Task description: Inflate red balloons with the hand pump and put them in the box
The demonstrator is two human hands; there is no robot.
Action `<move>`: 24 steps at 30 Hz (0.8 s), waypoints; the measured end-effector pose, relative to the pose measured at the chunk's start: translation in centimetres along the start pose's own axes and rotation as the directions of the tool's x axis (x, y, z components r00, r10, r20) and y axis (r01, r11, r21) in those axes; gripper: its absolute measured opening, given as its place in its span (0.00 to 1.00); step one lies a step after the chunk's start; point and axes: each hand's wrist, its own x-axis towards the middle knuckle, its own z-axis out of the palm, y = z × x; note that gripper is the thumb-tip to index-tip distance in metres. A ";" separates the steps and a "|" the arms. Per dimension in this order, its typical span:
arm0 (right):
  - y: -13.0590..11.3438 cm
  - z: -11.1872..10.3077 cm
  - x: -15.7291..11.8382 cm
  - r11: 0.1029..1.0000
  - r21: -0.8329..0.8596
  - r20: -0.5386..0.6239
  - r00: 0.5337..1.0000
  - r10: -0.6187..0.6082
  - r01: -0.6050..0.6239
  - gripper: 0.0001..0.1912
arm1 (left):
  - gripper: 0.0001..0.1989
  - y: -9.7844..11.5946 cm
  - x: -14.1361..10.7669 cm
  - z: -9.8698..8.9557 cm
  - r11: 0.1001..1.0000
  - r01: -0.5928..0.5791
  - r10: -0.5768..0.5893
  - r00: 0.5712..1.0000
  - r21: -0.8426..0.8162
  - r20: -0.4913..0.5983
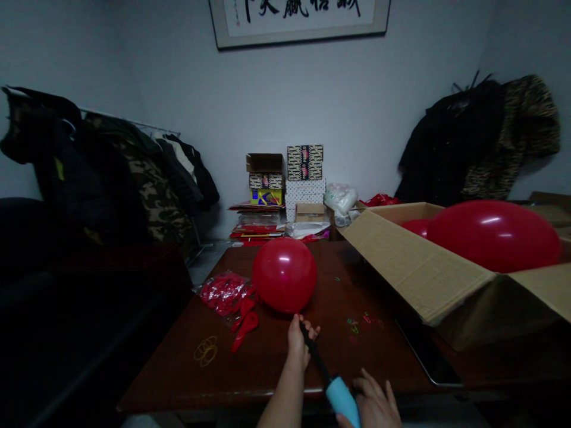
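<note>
A round, inflated red balloon point(284, 275) hangs just over the table, its neck at the tip of a hand balloon pump point(342, 399) with a black shaft and light blue body. My left hand point(298, 340) is closed around the neck and the pump's front end; the nozzle itself is hidden. At the lower edge, my right hand point(377, 404) lies round the blue body, thumb on one side and fingers loosely spread on the other. Left of the balloon lie a clear bag of red balloons point(225, 291) and several loose, flat balloons point(246, 328).
A cardboard box point(414, 258) with inflated red balloons point(493, 235) stands open at right, a dark phone or tablet point(428, 351) beside it. Yellow rubber bands point(206, 351) and small coloured bands point(354, 326) lie on the brown table point(169, 374). Stacked boxes point(306, 190) stand behind.
</note>
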 end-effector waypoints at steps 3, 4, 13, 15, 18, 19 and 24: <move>-1.5 -1.2 1.6 0.999 0.052 -0.013 1.000 -0.002 0.002 0.25 | 0.13 -0.1 0.1 -0.1 1.000 -0.011 0.011 1.000 -0.013 0.008; -2.0 -1.6 2.1 0.998 0.066 -0.015 1.000 0.003 -0.002 0.24 | 0.13 -0.1 0.1 -0.1 1.000 -0.014 0.014 1.000 -0.015 0.009; -4.2 -1.3 4.8 0.992 0.115 -0.097 0.994 0.060 -0.049 0.23 | 0.18 -0.7 0.9 -0.4 0.995 -0.080 0.079 0.997 0.056 0.008; -3.9 -0.7 4.5 0.991 0.120 -0.107 0.992 0.072 -0.059 0.24 | 0.19 -0.8 0.8 -0.3 0.991 -0.097 0.096 0.995 0.091 0.010; -3.5 -0.3 4.2 0.991 0.118 -0.104 0.992 0.072 -0.060 0.24 | 0.19 -0.9 0.5 0.0 0.983 -0.123 0.122 0.992 0.138 0.012; -3.4 -0.4 4.1 0.991 0.116 -0.100 0.992 0.072 -0.060 0.25 | 0.19 -0.9 0.3 0.1 0.981 -0.126 0.126 0.992 0.147 0.011; -2.6 -0.3 2.9 0.996 0.087 -0.090 0.996 0.020 -0.012 0.27 | 0.17 -0.6 -0.2 0.5 0.986 -0.118 0.120 0.993 0.119 -0.010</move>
